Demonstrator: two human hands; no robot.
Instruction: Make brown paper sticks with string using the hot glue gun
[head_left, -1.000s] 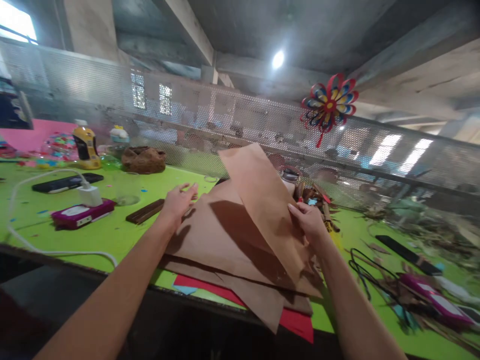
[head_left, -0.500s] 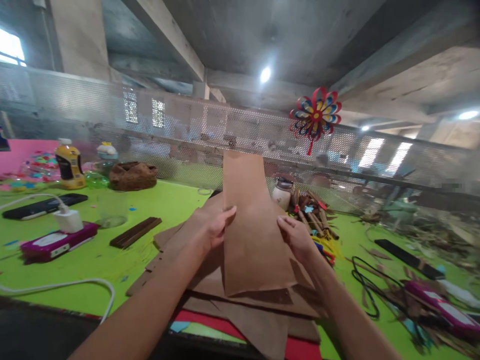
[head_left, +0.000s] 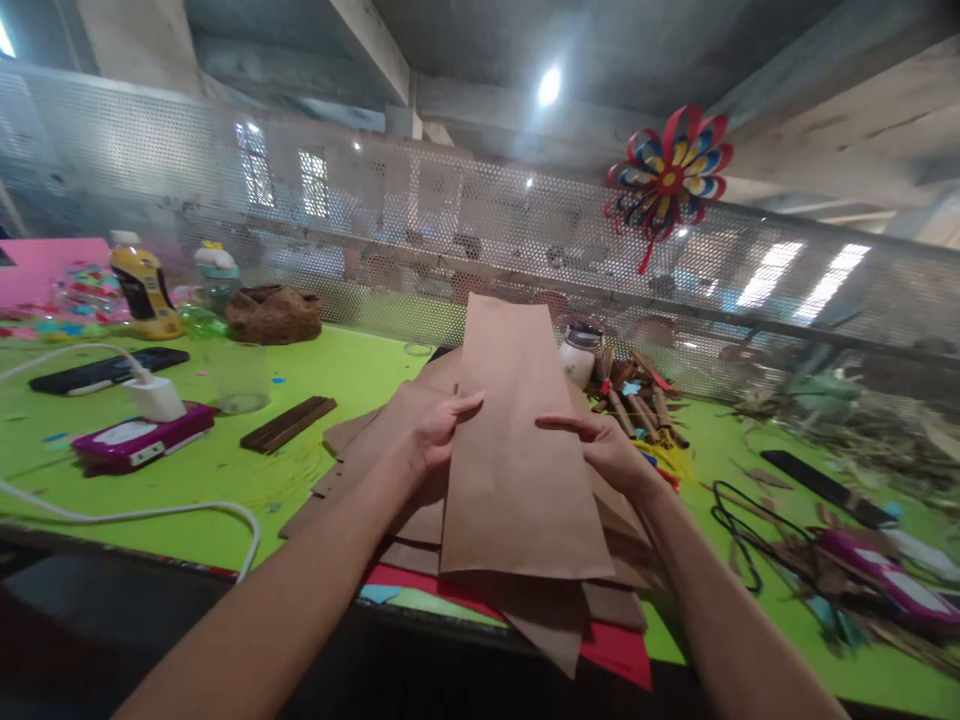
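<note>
**Brown paper sheet held lengthwise between both hands**

Sheet position: the brown paper sheet is directly in front of me, above a pile of brown paper at the near edge of the green table. Long axis runs away from me, near end to far end, leaning slightly left at the top. The far end points toward the perforated screen and overlaps it in my view; the near end looks wider. Exact tilt: cannot tell.

Material: thin, matte, plain brown, a long four-sided piece with fairly straight edges and faint lengthwise creases. The pile beneath is the same colour, its sheets fanned at uneven angles. Red paper sticks out below it, smooth and flat. Left of the pile lie dark brown strips, narrow and straight. Beyond the sheet, to the right, stands a rounded white jar with a dark top.

Hands: both forearms reach forward and converge. My left hand grips the left edge, thumb laid on the front face. My right hand grips the right edge lower down, thumb stretched flat across the front and pointing left. Fingers behind the paper are hidden.
</note>
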